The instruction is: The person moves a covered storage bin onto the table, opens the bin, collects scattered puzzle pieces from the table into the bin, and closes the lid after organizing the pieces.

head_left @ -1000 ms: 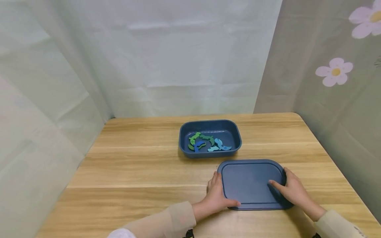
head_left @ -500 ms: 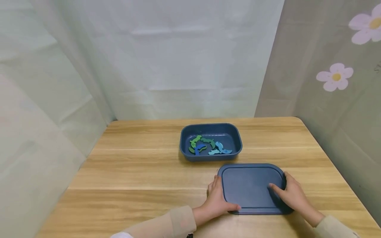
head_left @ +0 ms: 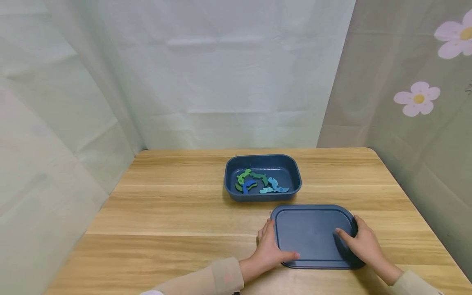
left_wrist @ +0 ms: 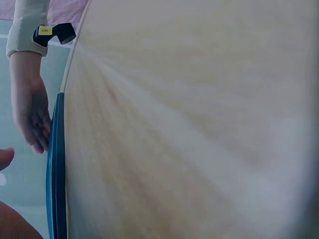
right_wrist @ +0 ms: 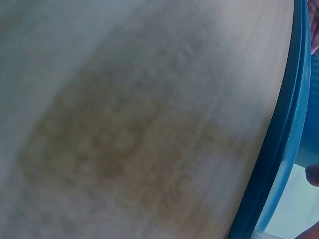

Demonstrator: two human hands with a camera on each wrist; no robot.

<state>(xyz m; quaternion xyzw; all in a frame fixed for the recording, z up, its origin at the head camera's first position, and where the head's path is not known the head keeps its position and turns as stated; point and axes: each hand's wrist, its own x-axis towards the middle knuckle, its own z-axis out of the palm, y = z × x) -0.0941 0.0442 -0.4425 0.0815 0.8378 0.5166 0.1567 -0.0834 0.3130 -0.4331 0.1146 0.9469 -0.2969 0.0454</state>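
A dark blue rounded rectangular lid (head_left: 313, 233) lies flat on the table. My left hand (head_left: 267, 252) rests at its left end, with the thumb across the near corner and the fingers along the side. At the opposite end is my right hand (head_left: 368, 246), its fingers beside the edge and its thumb over the top. The left wrist view shows the right hand (left_wrist: 32, 109) with fairly straight fingers next to the lid's edge (left_wrist: 57, 169). Behind the lid stands an uncovered dark blue box (head_left: 262, 197) containing several small green and blue curved pieces (head_left: 258, 177).
The wood-grain table (head_left: 166, 221) extends to the left of the box and lid. Pale cloth (head_left: 236, 82) hangs behind its far edge, and a flower-patterned cloth (head_left: 424, 151) hangs along the right side.
The whole head view has shifted so the scene sits slightly lower. Both hands stay at the lid, and neither the lid nor the box visibly moves on the table.
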